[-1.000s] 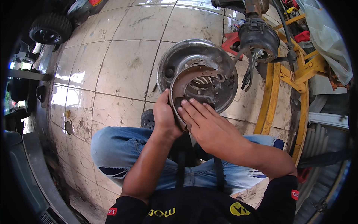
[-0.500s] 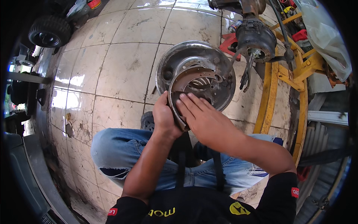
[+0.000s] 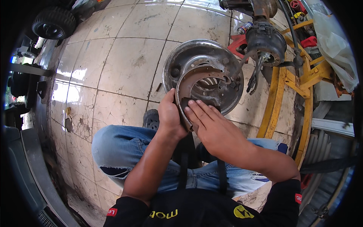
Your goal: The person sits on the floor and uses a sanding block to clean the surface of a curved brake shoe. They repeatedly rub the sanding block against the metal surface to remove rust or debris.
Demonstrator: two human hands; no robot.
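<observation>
My left hand (image 3: 171,116) is closed round the outer edge of a curved, rusty brown brake shoe (image 3: 186,84) with a row of small holes. My right hand (image 3: 217,126) lies over the shoe's lower part with its fingers straight and together. Under those fingertips is a dark sheet (image 3: 186,102) that looks like sandpaper, pressed on the shoe; most of it is covered, and the right thumb is hidden. Behind the shoe lies a round, worn steel wheel rim (image 3: 174,56) on the floor, partly covered by the shoe.
At the right a yellow metal stand (image 3: 278,98) sits beside an axle end with a dark hub (image 3: 266,41). A red jack stand (image 3: 236,44) and a spray can (image 3: 245,27) are near it. A tyre (image 3: 53,23) is at far left. A small rod (image 3: 159,87) lies on the tiles.
The view has shifted slightly, so the rim and stand appear a little further right. Both hands keep their places on the brake shoe; the right fingers have slid slightly along it.
</observation>
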